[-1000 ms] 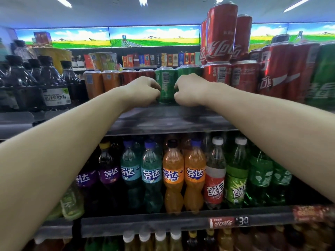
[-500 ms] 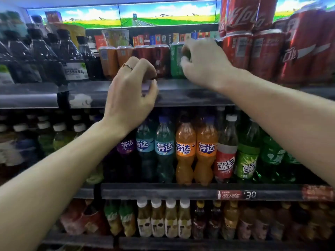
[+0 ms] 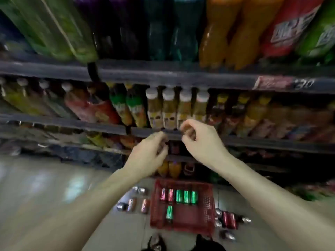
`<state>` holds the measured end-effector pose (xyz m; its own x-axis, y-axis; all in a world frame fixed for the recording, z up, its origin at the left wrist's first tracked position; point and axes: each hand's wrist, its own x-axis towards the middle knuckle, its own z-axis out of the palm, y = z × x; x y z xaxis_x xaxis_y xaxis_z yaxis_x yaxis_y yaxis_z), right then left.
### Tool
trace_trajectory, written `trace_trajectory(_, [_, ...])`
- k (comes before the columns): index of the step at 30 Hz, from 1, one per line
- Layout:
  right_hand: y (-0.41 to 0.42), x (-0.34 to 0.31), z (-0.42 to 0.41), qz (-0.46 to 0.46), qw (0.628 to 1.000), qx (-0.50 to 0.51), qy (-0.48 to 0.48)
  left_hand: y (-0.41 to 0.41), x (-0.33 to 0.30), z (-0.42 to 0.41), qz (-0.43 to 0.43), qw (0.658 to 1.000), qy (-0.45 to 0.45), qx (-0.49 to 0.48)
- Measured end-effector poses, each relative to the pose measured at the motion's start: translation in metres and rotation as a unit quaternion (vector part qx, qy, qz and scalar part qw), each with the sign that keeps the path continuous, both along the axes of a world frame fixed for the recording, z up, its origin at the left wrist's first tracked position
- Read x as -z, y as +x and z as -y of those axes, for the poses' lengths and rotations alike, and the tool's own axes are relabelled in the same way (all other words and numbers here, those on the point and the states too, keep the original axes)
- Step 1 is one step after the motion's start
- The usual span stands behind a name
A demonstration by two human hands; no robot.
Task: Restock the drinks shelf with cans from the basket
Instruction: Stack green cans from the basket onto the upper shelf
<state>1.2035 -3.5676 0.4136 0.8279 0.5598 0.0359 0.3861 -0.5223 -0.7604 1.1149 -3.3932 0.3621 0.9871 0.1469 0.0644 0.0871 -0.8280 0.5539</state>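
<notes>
Lying in a red mesh basket, cylindrical, seemingly metal cans.

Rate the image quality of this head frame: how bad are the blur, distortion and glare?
Head view: heavy motion blur smears the shelf bottles and price tag; wide-angle distortion splays the bottles outward; ceiling lights glare off the floor; the basket and its cans stay roughly readable by colour.
</notes>
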Motion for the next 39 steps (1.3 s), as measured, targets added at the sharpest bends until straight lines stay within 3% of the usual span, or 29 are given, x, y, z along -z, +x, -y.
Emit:
trace_trajectory(6, [-0.02, 0.212, 0.028, -0.21, 0.968, 0.074, -0.117, -0.028, 0.184, 0.015, -0.201, 0.962, -0.149, -0.113])
trace_trajectory(12, [-0.046, 0.436, 0.058, -0.359, 0.903, 0.113, -0.209, -0.054, 0.414, 0.04, -0.38, 0.896, -0.194, -0.124])
trace_trajectory(18, [-0.06, 0.637, 0.075, -0.419, 0.858, 0.138, -0.264, -0.063, 0.613, 0.064, -0.44, 0.858, -0.217, -0.152])
trace_trajectory(23, [-0.048, 0.794, 0.088, -0.429, 0.845, 0.208, -0.244, -0.069, 0.766, 0.074, -0.477, 0.832, -0.2, -0.202])
trace_trajectory(26, [-0.039, 0.862, 0.093, -0.42, 0.846, 0.248, -0.217, -0.071, 0.837, 0.08, -0.491, 0.818, -0.2, -0.222])
trace_trajectory(30, [-0.027, 0.938, 0.102, -0.361, 0.875, 0.253, -0.202, -0.072, 0.89, 0.086, -0.495, 0.817, -0.17, -0.241])
trace_trajectory(35, [-0.019, 0.954, 0.106, -0.346, 0.882, 0.24, -0.211, -0.083, 0.92, 0.079, -0.462, 0.84, -0.148, -0.245])
trace_trajectory(39, [-0.021, 0.958, 0.1, -0.252, 0.913, 0.164, -0.275, -0.088, 0.926, 0.076, -0.449, 0.841, -0.159, -0.256])
